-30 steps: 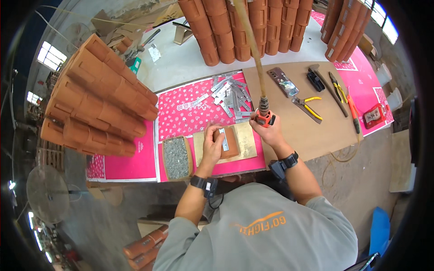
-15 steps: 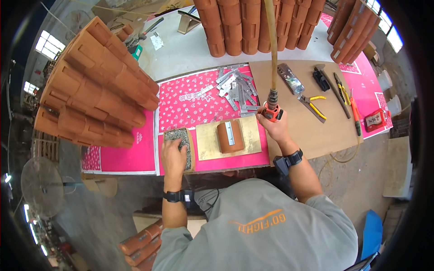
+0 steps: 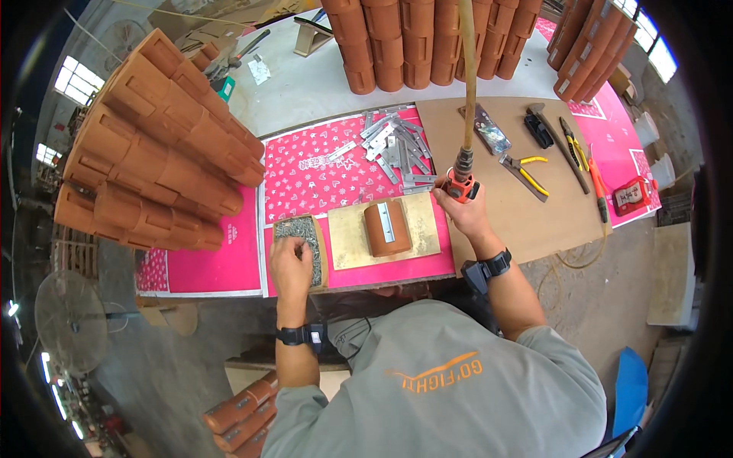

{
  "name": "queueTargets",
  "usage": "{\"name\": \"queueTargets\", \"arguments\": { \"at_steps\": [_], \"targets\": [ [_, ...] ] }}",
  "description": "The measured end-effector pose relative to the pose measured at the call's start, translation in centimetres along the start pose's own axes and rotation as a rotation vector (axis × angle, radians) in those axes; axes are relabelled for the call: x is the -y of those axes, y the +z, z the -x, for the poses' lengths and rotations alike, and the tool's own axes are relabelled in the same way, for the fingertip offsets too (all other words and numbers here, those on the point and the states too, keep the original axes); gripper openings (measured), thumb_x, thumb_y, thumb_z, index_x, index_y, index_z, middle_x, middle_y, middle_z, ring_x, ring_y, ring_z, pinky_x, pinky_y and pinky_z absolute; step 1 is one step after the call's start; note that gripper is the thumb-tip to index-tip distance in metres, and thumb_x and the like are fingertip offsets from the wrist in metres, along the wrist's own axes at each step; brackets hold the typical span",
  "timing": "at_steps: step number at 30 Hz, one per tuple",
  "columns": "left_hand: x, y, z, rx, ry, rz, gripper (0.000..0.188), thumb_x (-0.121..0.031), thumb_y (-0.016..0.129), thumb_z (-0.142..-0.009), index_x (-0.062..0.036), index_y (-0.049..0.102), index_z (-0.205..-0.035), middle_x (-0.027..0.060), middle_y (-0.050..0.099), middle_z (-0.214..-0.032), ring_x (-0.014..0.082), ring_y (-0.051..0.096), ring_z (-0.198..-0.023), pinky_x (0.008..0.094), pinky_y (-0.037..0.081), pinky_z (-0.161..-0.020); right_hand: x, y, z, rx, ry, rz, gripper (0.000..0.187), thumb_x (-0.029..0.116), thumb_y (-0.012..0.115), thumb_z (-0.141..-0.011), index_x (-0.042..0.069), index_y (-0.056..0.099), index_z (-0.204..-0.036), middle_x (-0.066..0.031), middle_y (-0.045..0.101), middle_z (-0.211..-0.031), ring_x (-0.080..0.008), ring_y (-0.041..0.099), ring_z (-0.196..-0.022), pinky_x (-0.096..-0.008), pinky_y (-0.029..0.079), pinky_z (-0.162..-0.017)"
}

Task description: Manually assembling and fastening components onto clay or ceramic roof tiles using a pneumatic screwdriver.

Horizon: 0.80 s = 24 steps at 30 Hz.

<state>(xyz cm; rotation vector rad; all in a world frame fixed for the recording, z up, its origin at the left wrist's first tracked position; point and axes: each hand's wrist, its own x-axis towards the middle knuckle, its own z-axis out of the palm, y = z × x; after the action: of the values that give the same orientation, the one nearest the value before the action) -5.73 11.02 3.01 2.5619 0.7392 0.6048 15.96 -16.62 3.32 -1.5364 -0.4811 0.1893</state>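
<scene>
My left hand (image 3: 290,269) is over a shallow box of small screws (image 3: 308,229), its fingers curled together at the screws. Whatever sits between the fingertips is hidden. My right hand (image 3: 467,214) is wrapped round a red-and-black air screwdriver (image 3: 459,186), whose tan hose (image 3: 469,84) runs upward. Between my hands lies a curved terracotta-coloured piece (image 3: 387,238) on a pale board (image 3: 347,244). A silver metal strip with holes (image 3: 386,222) rests lengthwise on top of that piece.
Beyond the board lies a heap of metal strips (image 3: 397,149). Brown cardboard (image 3: 443,137) at right carries a phone (image 3: 490,131), yellow-handled pliers (image 3: 527,174) and a hammer (image 3: 561,145). Tall stacks of terracotta-coloured pieces stand at left (image 3: 156,153) and at the back (image 3: 416,46).
My left hand's fingers have drawn closer together at the screws. The right hand still holds the screwdriver in nearly the same place. The view has shifted slightly.
</scene>
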Motion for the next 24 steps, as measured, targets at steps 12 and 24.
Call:
{"name": "queueTargets", "arguments": {
  "at_steps": [12, 24],
  "targets": [
    [-0.6, 0.8, 0.4, -0.023, -0.258, 1.018, 0.005, 0.001, 0.057, -0.09, -0.0027, 0.056, -0.092, 0.0099, 0.069, -0.088, 0.0116, 0.065, -0.074, 0.0262, 0.054, -0.068, 0.0, 0.3, -0.1, -0.014, -0.032, 0.018, 0.019, 0.005, 0.074, -0.081, 0.002, 0.063, -0.095, -0.0014, 0.065, -0.085, -0.0083, 0.06, -0.076, -0.026, 0.051, -0.07],
    [-5.8, 1.9, 1.8, 0.379, -0.287, 1.326, 0.014, -0.009, 0.056, -0.099, -0.0012, 0.055, -0.11, 0.0129, 0.069, -0.092, 0.0183, 0.069, -0.084, 0.0308, 0.058, -0.076, 6.0, 1.2, -1.1, 0.08, 0.023, -0.075, 0.015, 0.001, 0.068, -0.081, 0.001, 0.063, -0.095, -0.0034, 0.066, -0.087, -0.0089, 0.06, -0.074, -0.0253, 0.05, -0.064]
  ]
}}
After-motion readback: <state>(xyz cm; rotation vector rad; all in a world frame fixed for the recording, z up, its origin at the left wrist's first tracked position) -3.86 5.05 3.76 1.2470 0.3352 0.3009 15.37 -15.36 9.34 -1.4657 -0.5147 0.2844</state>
